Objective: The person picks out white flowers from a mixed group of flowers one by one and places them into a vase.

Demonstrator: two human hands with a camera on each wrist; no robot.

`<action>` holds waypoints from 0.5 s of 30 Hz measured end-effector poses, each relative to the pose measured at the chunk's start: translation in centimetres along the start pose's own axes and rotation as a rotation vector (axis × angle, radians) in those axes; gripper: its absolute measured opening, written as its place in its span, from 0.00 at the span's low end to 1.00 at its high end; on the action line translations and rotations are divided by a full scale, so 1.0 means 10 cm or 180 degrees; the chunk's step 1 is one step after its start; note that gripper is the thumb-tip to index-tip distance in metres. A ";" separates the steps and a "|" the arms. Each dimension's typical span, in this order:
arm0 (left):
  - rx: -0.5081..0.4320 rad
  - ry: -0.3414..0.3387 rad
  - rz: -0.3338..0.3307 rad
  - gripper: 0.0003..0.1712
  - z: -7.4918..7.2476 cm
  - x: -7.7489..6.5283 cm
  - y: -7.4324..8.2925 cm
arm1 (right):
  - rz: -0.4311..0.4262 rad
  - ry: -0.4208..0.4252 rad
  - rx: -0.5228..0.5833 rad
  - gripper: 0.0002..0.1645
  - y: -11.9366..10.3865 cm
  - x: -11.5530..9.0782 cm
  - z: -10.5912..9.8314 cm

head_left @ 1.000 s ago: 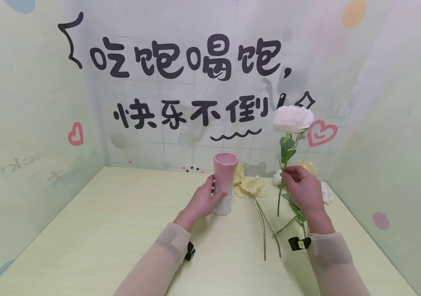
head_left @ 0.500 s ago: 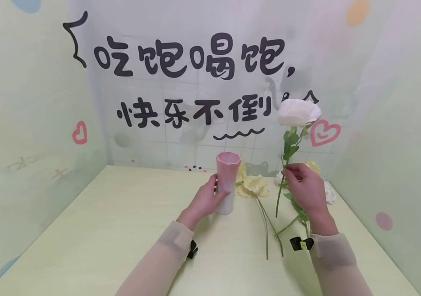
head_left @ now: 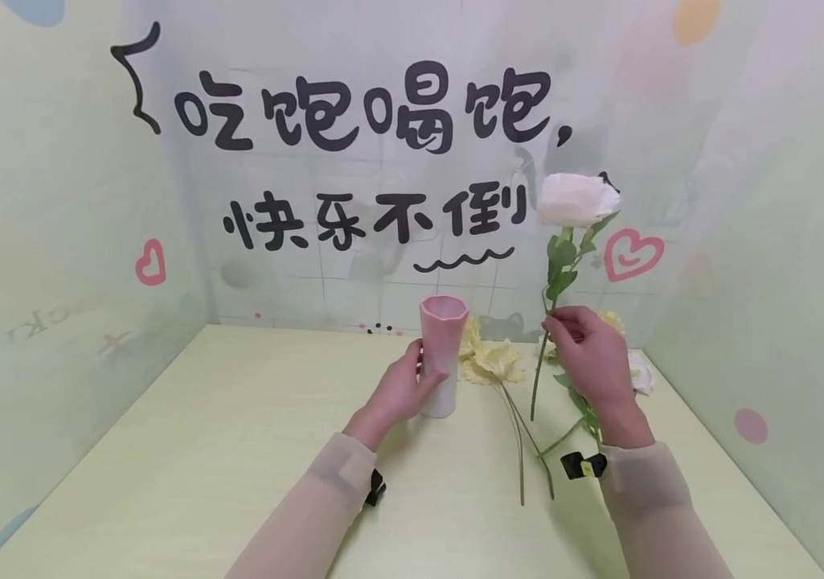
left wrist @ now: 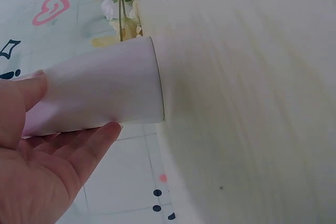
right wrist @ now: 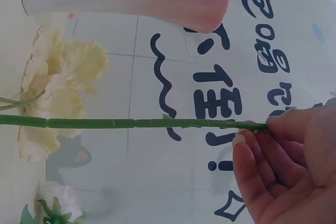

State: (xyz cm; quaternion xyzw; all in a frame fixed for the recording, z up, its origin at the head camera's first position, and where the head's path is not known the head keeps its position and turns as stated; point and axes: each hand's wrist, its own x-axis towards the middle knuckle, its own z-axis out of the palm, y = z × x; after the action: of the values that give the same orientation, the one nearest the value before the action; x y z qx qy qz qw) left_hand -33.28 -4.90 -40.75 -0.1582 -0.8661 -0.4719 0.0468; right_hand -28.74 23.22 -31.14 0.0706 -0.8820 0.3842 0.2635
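Observation:
A pink-to-white vase (head_left: 444, 354) stands upright on the table, its faceted mouth facing up. My left hand (head_left: 403, 386) grips it from the left side, thumb across the front; in the left wrist view the vase's white base (left wrist: 126, 82) meets the tabletop. To the right, my right hand (head_left: 592, 350) pinches the green stem of a white artificial flower (head_left: 578, 201) between thumb and fingertips. The bloom and leaves rise above the hand, and the bare stem (right wrist: 105, 123) hangs below it, right of the vase.
Yellow flowers (head_left: 494, 363) lie on the table just right of the vase, their stems pointing toward the front. More flowers, including a white bloom (head_left: 641, 374), lie partly hidden behind my right hand. Printed fabric walls (head_left: 79, 281) enclose the table at the back and sides.
My right hand has lifted the white flower higher, and its lower stem end has swung slightly left toward the vase. The left hand keeps its grip on the vase, which stays in place.

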 end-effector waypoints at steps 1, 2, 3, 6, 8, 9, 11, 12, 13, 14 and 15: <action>0.0001 0.0003 0.0005 0.42 0.00 0.00 0.00 | -0.0030 0.0007 0.0003 0.21 -0.03 0.02 0.00; 0.0002 0.0009 0.0008 0.42 -0.01 0.00 0.00 | -0.0061 0.0019 -0.0004 0.21 -0.06 0.05 0.00; 0.0002 0.0015 0.0008 0.42 -0.01 0.00 0.00 | -0.0090 0.0038 0.0000 0.20 -0.10 0.07 0.00; 0.0005 0.0021 0.0007 0.42 -0.01 0.00 -0.01 | -0.0159 0.0099 -0.0007 0.19 -0.20 0.15 0.00; -0.0001 0.0020 0.0011 0.42 -0.01 -0.01 -0.01 | -0.0187 0.0146 0.0021 0.19 -0.28 0.20 -0.01; -0.0004 0.0016 0.0021 0.42 -0.01 -0.01 -0.02 | -0.0194 0.0171 0.0053 0.19 -0.32 0.23 -0.02; -0.0004 0.0009 0.0042 0.42 -0.01 -0.01 -0.03 | -0.0211 0.0204 0.0098 0.19 -0.41 0.27 -0.06; -0.0005 0.0007 0.0053 0.42 -0.01 -0.01 -0.03 | -0.0229 0.0227 0.0111 0.19 -0.45 0.29 -0.08; -0.0002 0.0007 0.0062 0.42 0.00 0.00 -0.03 | -0.0230 0.0242 0.0140 0.19 -0.49 0.31 -0.10; 0.0000 0.0008 0.0070 0.41 0.00 0.00 -0.03 | -0.0218 0.0255 0.0158 0.19 -0.54 0.33 -0.12; 0.0008 0.0002 0.0074 0.41 0.00 0.00 -0.03 | -0.0215 0.0271 0.0164 0.20 -0.58 0.34 -0.14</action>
State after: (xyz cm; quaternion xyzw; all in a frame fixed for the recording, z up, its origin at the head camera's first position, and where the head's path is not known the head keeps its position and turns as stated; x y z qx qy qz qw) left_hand -33.36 -5.08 -40.95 -0.1680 -0.8648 -0.4702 0.0528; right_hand -29.18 20.52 -24.87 0.0907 -0.8569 0.4004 0.3117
